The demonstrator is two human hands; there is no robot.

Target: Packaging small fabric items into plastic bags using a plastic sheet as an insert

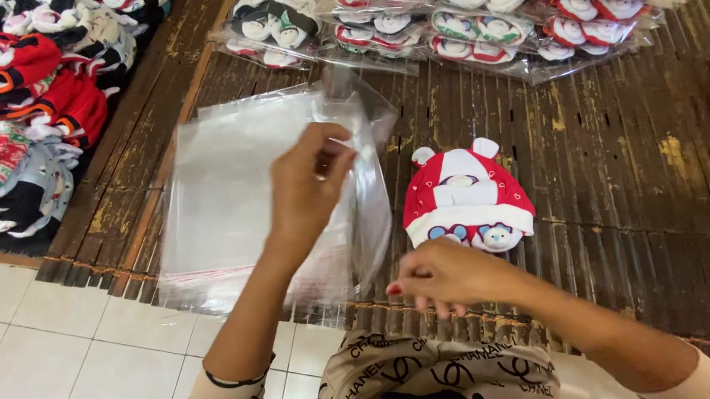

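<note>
Right hand (447, 276), fingers curled together, pinches the lower edge of a clear plastic bag (365, 198). Left hand (309, 186) pinches its upper edge above the bag stack (224, 195). Red-and-white knitted hat (466, 197) lies just beside, on the dark slatted mat (629, 164); bagged hats (459, 16) beyond.

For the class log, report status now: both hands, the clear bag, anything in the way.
Left hand pinching clear bag open above bag stack. Right hand at bag's lower edge. Red-and-white hat beside it, unbagged. Nothing in the way.
</note>
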